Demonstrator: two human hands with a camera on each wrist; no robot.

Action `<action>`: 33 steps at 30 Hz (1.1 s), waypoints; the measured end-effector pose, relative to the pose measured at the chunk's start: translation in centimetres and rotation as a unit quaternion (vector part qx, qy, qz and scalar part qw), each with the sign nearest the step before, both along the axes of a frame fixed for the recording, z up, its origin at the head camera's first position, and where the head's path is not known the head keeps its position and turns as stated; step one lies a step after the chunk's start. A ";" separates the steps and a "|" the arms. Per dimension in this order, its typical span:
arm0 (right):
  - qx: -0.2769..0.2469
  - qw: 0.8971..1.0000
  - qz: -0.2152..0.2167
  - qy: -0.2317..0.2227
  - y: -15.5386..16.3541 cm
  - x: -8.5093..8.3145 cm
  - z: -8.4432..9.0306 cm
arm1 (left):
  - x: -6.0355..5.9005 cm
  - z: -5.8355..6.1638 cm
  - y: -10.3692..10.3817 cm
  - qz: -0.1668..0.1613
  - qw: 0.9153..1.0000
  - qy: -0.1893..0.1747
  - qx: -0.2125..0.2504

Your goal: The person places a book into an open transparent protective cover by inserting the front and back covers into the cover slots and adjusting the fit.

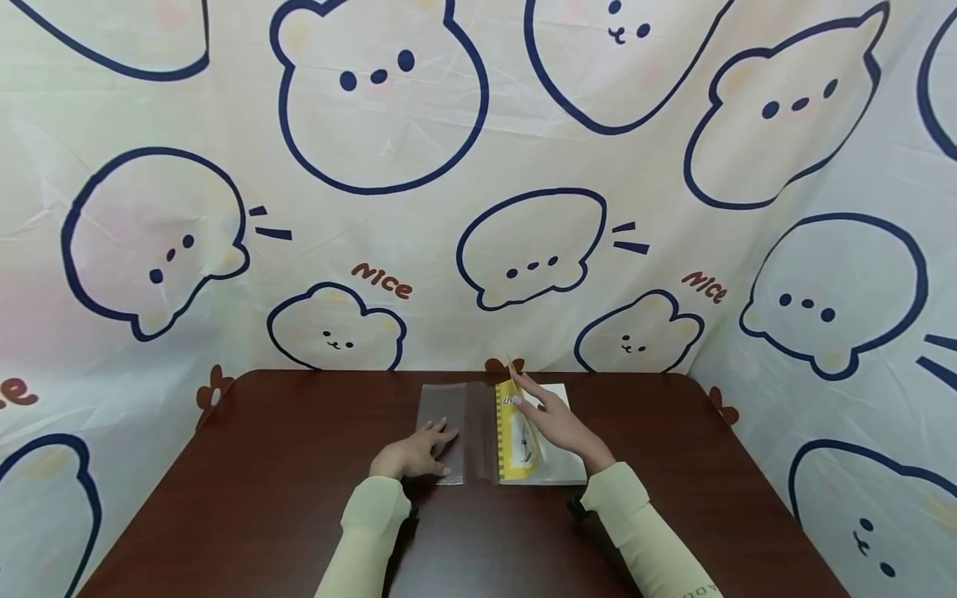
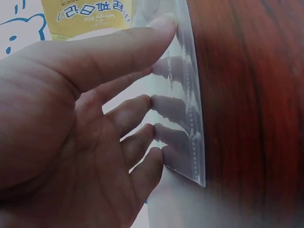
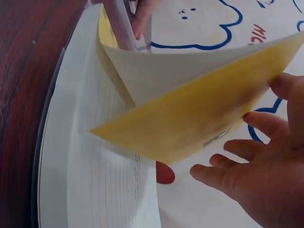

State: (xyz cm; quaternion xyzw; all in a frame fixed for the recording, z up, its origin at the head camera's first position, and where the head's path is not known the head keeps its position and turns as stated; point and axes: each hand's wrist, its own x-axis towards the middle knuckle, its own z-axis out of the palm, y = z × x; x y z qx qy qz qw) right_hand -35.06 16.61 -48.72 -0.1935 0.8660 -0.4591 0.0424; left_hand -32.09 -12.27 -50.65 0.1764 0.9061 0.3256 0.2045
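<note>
An opened notebook (image 1: 557,465) lies on the table, a clear plastic book cover (image 1: 441,399) spread out at its left. My left hand (image 1: 414,454) rests on that plastic flap with fingers spread; in the left wrist view its fingertips touch the clear plastic (image 2: 195,142). Between the thumb and index finger of my right hand (image 1: 557,422), the notebook's yellow front cover (image 1: 507,444) is pinched and bent upward. In the right wrist view the cover (image 3: 190,111) curls above pale lined pages (image 3: 109,180). Printed characters show on the yellow cover (image 2: 85,19) in the left wrist view.
The dark brown wooden table (image 1: 284,448) extends around the notebook on all sides. Behind it and at both sides hangs a pale cloth (image 1: 419,232) printed with cartoon bears. Light sleeves (image 1: 374,515) cover both forearms.
</note>
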 end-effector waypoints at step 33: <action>0.360 0.918 0.157 0.046 -6.8 -0.7 0.8 | -0.6 0.2 0.2 -0.011 0.998 -0.002 -0.060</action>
